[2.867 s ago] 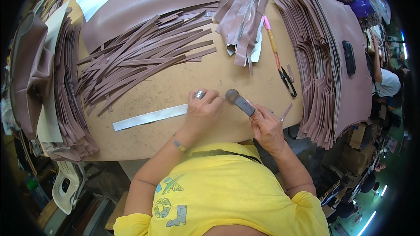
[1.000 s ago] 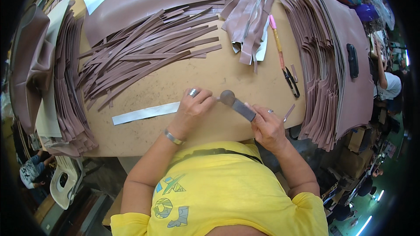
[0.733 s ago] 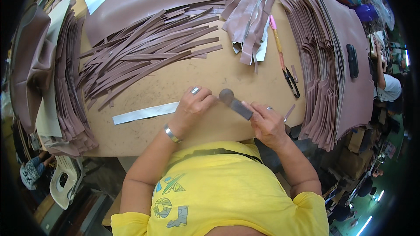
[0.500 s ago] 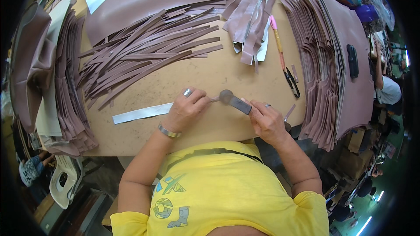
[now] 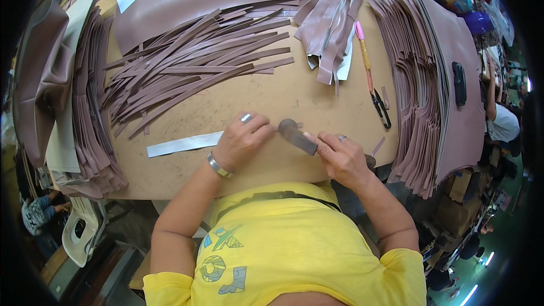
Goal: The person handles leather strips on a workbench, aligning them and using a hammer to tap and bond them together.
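Note:
My right hand (image 5: 344, 158) is wrapped round a hammer (image 5: 299, 137) with a round, dark metal head; the handle's end shows below the hand. The head hangs over the tabletop, just right of my left fingertips, slightly blurred. My left hand (image 5: 247, 140) pinches a strip (image 5: 184, 144) whose pale underside faces up where it lies to the left. A short mauve bit shows beyond the hammer head, partly hidden by it.
Loose mauve strips (image 5: 187, 79) lie in a pile ahead, below a large mauve sheet (image 5: 215, 0). Stacked panels (image 5: 408, 79) stand at the right, more (image 5: 90, 102) at the left. A pink-capped pen (image 5: 364, 51) and black snips (image 5: 381, 109) lie near the right stack.
The hammer head has shifted slightly left, closer to my left fingers. My left hand keeps its pinch on the strip, and the whole view has shifted a little.

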A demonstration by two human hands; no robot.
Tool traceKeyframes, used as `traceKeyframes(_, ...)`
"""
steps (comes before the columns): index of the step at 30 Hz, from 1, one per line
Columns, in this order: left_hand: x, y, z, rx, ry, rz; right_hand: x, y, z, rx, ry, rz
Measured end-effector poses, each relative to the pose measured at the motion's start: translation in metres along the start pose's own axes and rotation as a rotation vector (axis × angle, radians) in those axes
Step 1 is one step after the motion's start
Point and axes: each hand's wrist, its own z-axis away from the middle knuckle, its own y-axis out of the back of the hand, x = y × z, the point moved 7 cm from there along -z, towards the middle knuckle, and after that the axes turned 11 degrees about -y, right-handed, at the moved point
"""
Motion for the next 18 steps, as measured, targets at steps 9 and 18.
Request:
traceKeyframes(9,-0.006,0.007,0.016,0.043,0.027,0.018,-0.008,0.0,-0.008,-0.025,0.002,-0.009)
traceKeyframes(18,-0.006,0.007,0.015,0.047,0.003,0.015,-0.016,-0.001,-0.012,-0.012,0.048,-0.021)
